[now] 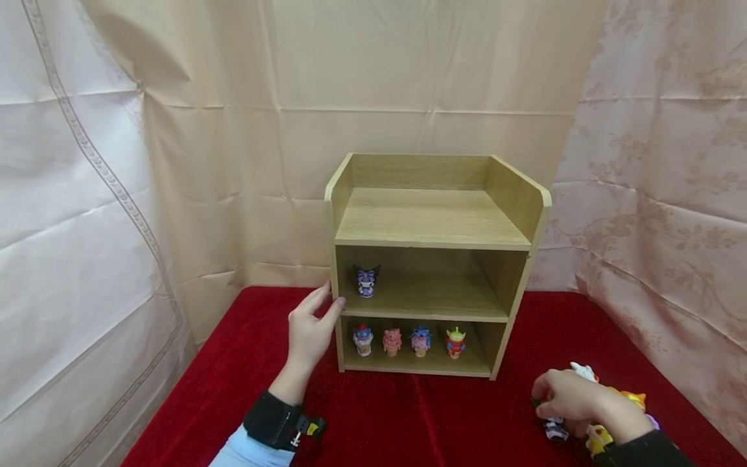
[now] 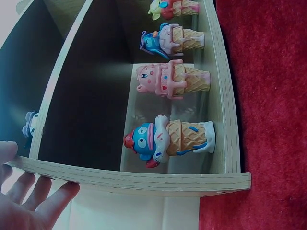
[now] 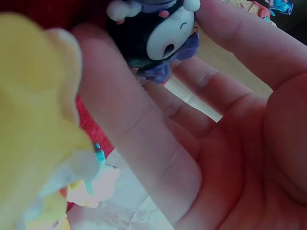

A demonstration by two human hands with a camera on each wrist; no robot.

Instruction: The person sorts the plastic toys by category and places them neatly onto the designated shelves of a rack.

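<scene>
My left hand (image 1: 311, 334) holds the left side panel of a small wooden shelf (image 1: 432, 217), thumb at its front edge and fingers along the outside. In the right wrist view, my right hand (image 3: 240, 139) has thumb and fingers about a black figurine (image 3: 139, 40) with a white face and purple bow. That hand is low over the red cloth at the right front. A similar figurine (image 1: 366, 282) stands at the left of the middle shelf. Along the bottom shelf stand a blue figurine with a red top (image 1: 362, 340), a pink one (image 1: 392, 342) and others.
Around the right hand are more figurines: a white one (image 1: 583, 371), an orange one (image 1: 633, 397) and a yellow one (image 1: 598, 440). A blue-and-pink figurine (image 1: 420, 341) and a green-headed one (image 1: 455, 342) stand to the right on the bottom shelf. Curtains (image 1: 216, 162) hang behind the red cloth (image 1: 373, 421).
</scene>
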